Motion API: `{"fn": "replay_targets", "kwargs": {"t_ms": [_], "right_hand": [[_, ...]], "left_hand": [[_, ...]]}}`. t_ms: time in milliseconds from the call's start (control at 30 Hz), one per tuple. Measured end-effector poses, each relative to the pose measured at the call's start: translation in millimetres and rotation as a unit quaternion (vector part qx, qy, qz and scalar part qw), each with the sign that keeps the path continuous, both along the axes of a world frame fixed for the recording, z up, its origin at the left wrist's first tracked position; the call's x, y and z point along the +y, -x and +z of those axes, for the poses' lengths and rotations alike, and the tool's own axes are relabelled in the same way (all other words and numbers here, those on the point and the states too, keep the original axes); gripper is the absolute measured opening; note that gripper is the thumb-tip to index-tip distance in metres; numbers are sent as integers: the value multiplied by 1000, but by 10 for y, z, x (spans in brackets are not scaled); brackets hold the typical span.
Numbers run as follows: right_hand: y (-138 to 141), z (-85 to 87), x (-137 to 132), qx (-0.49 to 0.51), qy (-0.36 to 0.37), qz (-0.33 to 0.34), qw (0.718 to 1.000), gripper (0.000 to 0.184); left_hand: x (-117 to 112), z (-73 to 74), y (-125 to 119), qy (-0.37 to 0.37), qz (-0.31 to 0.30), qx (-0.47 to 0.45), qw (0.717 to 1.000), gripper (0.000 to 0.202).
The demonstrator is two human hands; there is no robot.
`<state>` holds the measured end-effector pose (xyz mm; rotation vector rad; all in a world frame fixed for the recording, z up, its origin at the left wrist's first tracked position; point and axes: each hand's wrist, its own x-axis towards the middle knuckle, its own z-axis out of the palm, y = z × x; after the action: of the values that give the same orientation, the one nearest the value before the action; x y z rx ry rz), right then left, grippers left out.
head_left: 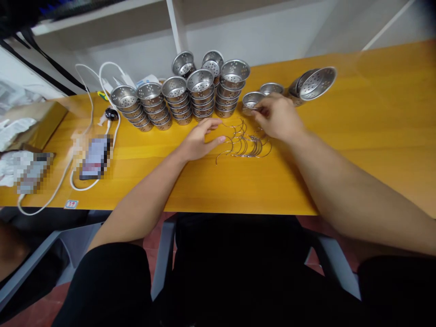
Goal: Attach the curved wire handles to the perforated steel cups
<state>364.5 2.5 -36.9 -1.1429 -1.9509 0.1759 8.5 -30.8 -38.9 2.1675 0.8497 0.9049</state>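
Note:
My right hand point(277, 116) is pinched at the near right side of a small perforated metal cup point(251, 101). What lies between its fingertips is too small to make out. Just behind is another such cup point(271, 88). My left hand point(200, 140) hovers with thumb and fingers apart, beside the left edge of a loose group of curved metal wires point(254, 147). These thin arcs lie on the orange table point(221, 186) between my two hands, several of them nested together.
Several stacks of perforated cups point(174, 97) stand behind my left hand. A tilted stack of cups point(316, 84) lies right of the pair. Farther left are a phone point(96, 156), white cables point(91, 102) and a cardboard box point(51, 120). A white shelf point(238, 36) rises behind.

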Motion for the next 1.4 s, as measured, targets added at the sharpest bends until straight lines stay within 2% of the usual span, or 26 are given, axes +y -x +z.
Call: {"fn": "replay_targets", "kwargs": {"t_ms": [100, 200, 300, 367, 467, 533, 600, 667, 800, 933, 1000, 1067, 1133, 1267, 1400], "right_hand": [[-6, -195, 190, 16, -6, -15, 1000, 47], [14, -238, 255, -1, 11, -9, 1000, 43], [7, -109, 176, -20, 37, -2, 999, 31], [-4, 29, 82, -39, 41, -50, 997, 25], [-13, 212, -34, -78, 67, -149, 984, 49], [-11, 278, -70, -96, 112, -185, 972, 61], [-3, 303, -79, -104, 151, -204, 962, 63], [7, 311, -78, -105, 167, -217, 956, 54], [27, 360, -105, -97, 155, -239, 954, 26], [57, 474, -207, -74, 70, -266, 959, 27], [95, 542, -296, -66, -1, -228, 971, 27], [163, 603, -416, -62, -70, -149, 984, 23], [268, 643, -556, -62, -115, -54, 990, 21], [538, 618, -798, -60, -106, 103, 987, 23], [759, 484, -895, -75, -70, 173, 980, 29]], "left_hand": [[4, 4, -5, -3, 4, 9, 1000, 63], [13, -5, 0, -5, 2, 10, 1000, 62], [9, -5, 8, -5, -2, 7, 1000, 63], [0, 2, 12, -6, -3, 7, 1000, 63], [-12, 14, 12, -8, -5, 8, 1000, 64], [-15, 16, 11, -8, -7, 10, 1000, 65], [-12, 13, 11, -7, -6, 12, 1000, 65], [-6, 6, 12, -8, -6, 15, 1000, 61], [-6, 12, 15, -13, -6, 17, 1000, 57], [-23, 36, 16, -16, -5, 17, 1000, 59], [-22, 27, 18, -15, -5, 15, 1000, 60], [-7, -5, 18, -13, -7, 7, 1000, 63], [18, -51, 12, -15, -11, -4, 1000, 75], [58, -94, -19, -52, -5, -21, 998, 107], [94, -52, -24, -130, 4, -33, 991, 105]]}}
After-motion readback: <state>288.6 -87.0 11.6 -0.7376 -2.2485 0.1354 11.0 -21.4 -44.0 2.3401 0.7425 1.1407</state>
